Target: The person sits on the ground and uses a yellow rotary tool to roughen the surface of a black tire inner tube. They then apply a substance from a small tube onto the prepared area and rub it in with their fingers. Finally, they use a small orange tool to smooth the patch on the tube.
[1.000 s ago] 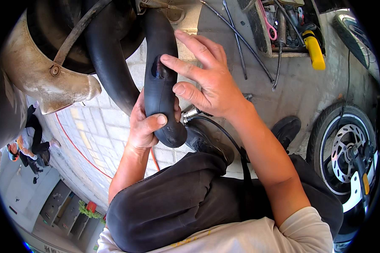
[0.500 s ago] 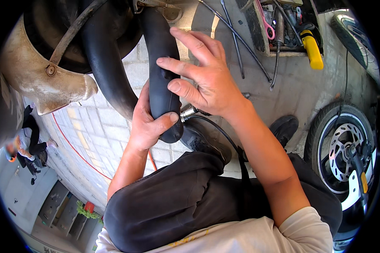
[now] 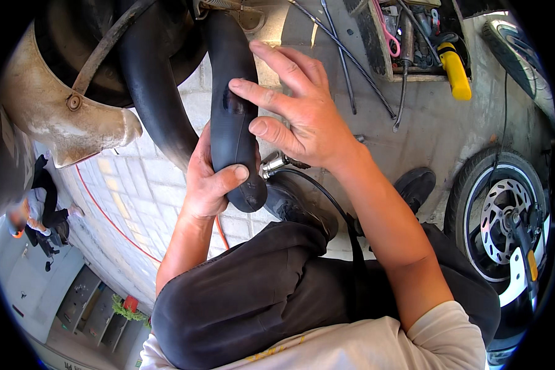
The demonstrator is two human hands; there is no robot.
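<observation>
A black inflated inner tube (image 3: 233,55) loops out from the wheel at the upper left toward me. My left hand (image 3: 208,179) grips it near its bend, thumb on top and fingers underneath. A dark, glossy patch shows on the tube's upper face. My right hand (image 3: 302,111) has its fingers spread, with the index fingertip touching the tube beside that patch. Just right of the tube's near end is a metal air-hose fitting (image 3: 274,165) with a black hose; whether it joins the tube is hidden.
A tool box (image 3: 407,73) with a yellow-handled tool (image 3: 455,74) stands at the upper right. Long metal tyre levers (image 3: 345,52) lie beside it. A wheel with a brake disc (image 3: 496,216) is at the right. A red hose (image 3: 114,221) crosses the paving; another person (image 3: 40,209) sits far left.
My left hand has turned the tube slightly, bringing the dark patch further into view, and shifted a little left. My right hand stays almost where it was.
</observation>
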